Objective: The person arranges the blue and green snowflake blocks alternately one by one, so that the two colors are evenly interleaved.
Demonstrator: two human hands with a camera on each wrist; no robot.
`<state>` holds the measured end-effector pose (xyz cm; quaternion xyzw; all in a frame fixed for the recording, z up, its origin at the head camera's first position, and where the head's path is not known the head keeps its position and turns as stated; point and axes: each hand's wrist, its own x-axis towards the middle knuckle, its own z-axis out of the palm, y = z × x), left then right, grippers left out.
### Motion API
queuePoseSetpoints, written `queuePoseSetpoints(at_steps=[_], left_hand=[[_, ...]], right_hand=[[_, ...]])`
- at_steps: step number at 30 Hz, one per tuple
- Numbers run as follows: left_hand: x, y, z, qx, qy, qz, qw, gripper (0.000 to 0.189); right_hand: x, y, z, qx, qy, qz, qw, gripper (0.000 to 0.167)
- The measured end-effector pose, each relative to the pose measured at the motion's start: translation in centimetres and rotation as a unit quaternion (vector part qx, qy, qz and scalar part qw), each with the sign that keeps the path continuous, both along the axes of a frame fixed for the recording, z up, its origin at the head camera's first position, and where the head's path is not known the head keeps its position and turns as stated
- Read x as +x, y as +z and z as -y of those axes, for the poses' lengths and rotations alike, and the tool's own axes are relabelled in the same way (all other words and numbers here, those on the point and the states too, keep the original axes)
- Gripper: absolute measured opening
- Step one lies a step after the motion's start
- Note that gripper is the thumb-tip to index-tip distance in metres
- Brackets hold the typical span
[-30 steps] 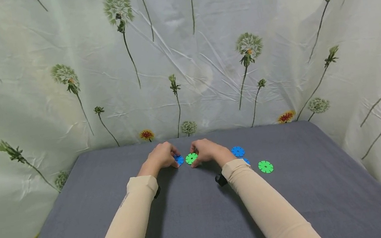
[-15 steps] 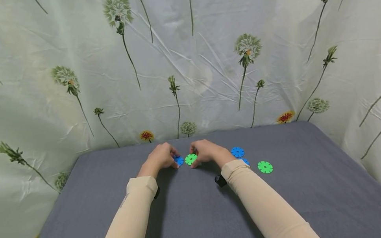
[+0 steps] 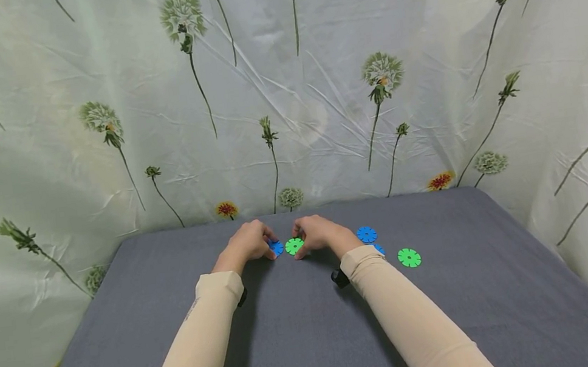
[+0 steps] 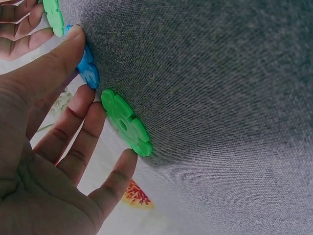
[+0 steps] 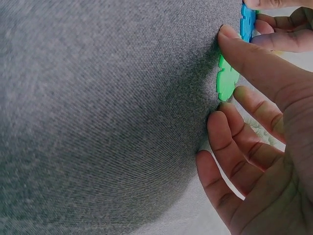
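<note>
Near the far side of the table, my left hand (image 3: pixel 248 241) holds a blue notched disc (image 3: pixel 277 248) at its edge between thumb and fingers. To its right, my right hand (image 3: pixel 323 232) pinches a green notched disc (image 3: pixel 294 246), with the thumb at its near edge. The two discs lie side by side, close together. Under my left hand, a further green disc (image 4: pixel 124 122) shows in the left wrist view, beside the blue disc (image 4: pixel 88 68) and touched or nearly touched by the outer fingers. The head view hides that one behind the hand.
A blue disc (image 3: pixel 367 234) lies right of my right hand, with another blue disc (image 3: pixel 379 249) partly hidden behind the forearm. Further right is a green disc (image 3: pixel 409 257). The grey table (image 3: pixel 308 341) ends at a flower-print curtain (image 3: pixel 311 96).
</note>
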<state>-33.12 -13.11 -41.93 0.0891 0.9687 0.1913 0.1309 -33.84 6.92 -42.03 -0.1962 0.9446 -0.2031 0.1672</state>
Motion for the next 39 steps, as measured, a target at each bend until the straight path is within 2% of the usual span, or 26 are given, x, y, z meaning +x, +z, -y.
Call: queuePoseSetpoints(at_steps=[19, 25, 35, 39], left_hand=[[0.0, 0.7, -0.1, 0.004, -0.003, -0.011, 0.9999, 0.036], [0.1, 0.9, -0.3, 0.008, -0.005, -0.002, 0.9999, 0.037], [-0.1, 0.2, -0.2, 0.007, -0.011, -0.014, 0.9998, 0.036], [0.2, -0.2, 0.0, 0.009, -0.020, -0.017, 0.9996, 0.035]], right_hand=[[0.2, 0.6, -0.9, 0.009, 0.006, -0.012, 0.9999, 0.048], [0.2, 0.5, -1.2, 0.011, 0.010, -0.012, 0.9998, 0.043], [0.2, 0.7, -1.6, 0.003, 0.010, 0.008, 0.9999, 0.035], [0.4, 0.6, -2.1, 0.002, 0.019, 0.020, 0.9996, 0.033]])
